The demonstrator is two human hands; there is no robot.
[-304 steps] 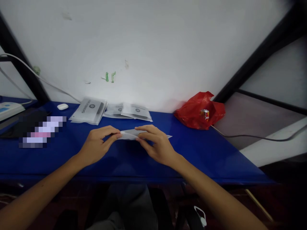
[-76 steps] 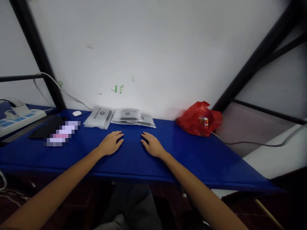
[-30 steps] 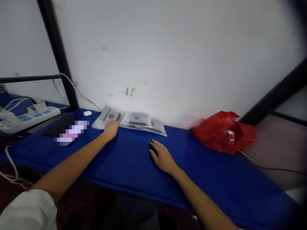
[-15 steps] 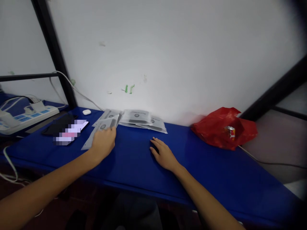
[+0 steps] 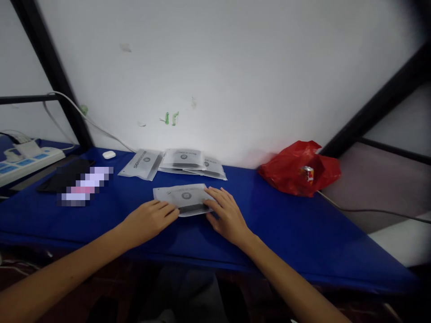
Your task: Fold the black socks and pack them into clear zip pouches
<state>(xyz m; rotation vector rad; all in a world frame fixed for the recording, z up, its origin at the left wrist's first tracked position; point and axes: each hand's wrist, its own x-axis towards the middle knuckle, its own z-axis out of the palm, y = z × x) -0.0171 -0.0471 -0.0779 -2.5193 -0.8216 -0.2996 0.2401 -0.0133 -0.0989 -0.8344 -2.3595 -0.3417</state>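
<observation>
A translucent frosted zip bag (image 5: 186, 196) with a round dark logo lies in front of me, with a dark flat item showing along its near side. At its near left corner my left hand (image 5: 148, 222) is closed on the edge, its thumb mostly hidden. My right hand (image 5: 229, 217) holds the right end, fingers over the top and thumb by the near edge. Behind it, against the wall, rest similar bags: one lone bag (image 5: 143, 165) on the left and a small overlapping stack (image 5: 183, 158) beside it.
The blue table (image 5: 279, 233) meets a white wall. To the right sits a red plastic bag (image 5: 289, 166) with a small can (image 5: 308, 174) showing. On the left are a white earbud case (image 5: 108, 154), a pixelated phone (image 5: 84, 186), a black flat object (image 5: 63, 175) and a power strip (image 5: 47, 157).
My left hand has brought one frosted bag from the left pile to the middle, near my right hand. My right hand now touches its right end. The view has shifted slightly right.
</observation>
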